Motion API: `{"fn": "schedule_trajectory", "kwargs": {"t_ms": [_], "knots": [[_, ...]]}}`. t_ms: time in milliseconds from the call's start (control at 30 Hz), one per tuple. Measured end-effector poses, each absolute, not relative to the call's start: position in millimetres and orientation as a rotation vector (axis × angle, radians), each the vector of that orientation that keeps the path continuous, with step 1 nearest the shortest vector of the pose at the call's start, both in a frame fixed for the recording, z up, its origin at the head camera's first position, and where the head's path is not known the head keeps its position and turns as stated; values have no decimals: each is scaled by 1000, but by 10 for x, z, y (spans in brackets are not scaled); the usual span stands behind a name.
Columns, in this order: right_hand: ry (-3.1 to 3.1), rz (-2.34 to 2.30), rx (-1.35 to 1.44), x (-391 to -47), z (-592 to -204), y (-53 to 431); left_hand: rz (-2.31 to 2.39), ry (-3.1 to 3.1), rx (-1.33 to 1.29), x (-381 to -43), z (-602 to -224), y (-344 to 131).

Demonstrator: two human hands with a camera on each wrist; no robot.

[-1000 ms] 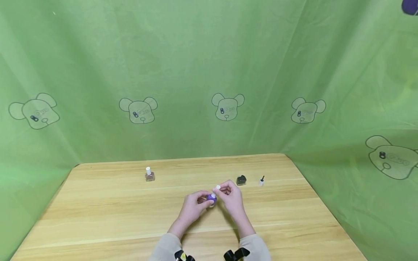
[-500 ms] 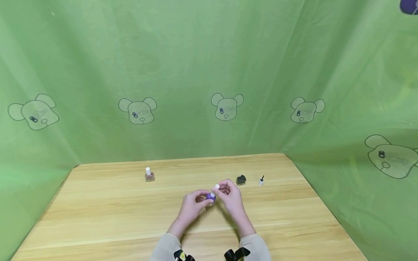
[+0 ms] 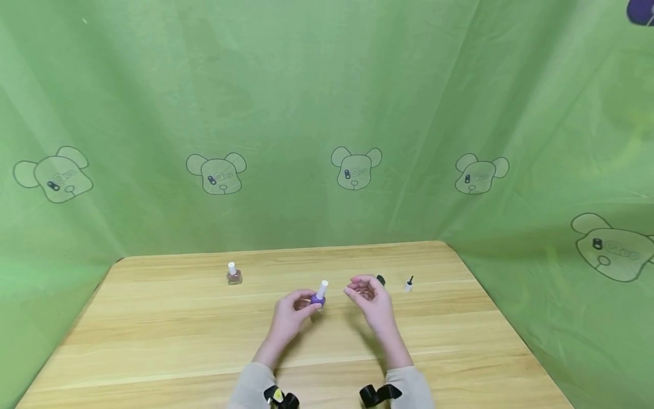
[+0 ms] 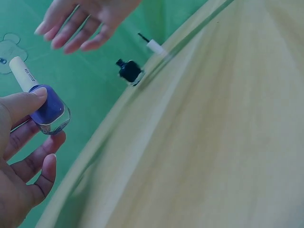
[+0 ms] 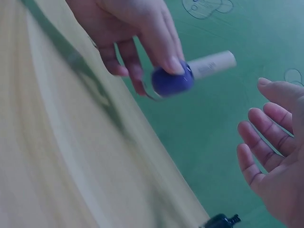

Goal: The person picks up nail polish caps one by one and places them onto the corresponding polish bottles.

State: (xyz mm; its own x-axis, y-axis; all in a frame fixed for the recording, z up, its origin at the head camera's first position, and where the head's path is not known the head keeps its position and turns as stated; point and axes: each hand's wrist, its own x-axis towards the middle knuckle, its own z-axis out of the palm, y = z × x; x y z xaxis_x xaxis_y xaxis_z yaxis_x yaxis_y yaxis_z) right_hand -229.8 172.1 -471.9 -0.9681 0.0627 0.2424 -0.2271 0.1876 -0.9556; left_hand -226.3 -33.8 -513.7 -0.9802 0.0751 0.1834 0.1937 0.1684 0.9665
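My left hand [image 3: 288, 320] pinches a purple nail polish bottle [image 3: 317, 300] between thumb and fingers, above the table. Its tall white cap [image 4: 22, 73] sits on the neck and tilts. To the right of it, my right hand [image 3: 377, 304] is apart from the bottle, holding nothing, its fingers loosely bent in the right wrist view. Behind that hand stands a dark nail polish bottle [image 4: 129, 71] without its cap, partly hidden in the head view. Beside it a white cap with a dark brush [image 3: 409, 284] stands brush up.
A brownish-pink nail polish bottle [image 3: 234, 277] with a white cap stands at the back left of the wooden table [image 3: 168, 335]. Green cloth [image 3: 286, 113] with bear-head outlines hangs behind the table and at both sides.
My right hand has let go of the purple bottle's cap and moved right. My left hand has shifted left with the bottle, whose white cap now shows whole.
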Motion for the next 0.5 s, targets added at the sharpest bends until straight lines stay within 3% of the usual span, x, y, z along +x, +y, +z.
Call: {"fn": "schedule_trajectory", "kwargs": {"t_ms": [500], "knots": [[-2094,1846,-25,-2368,-4721,2132,-1917,-2248,-38,-2370,-5138,-694]]}}
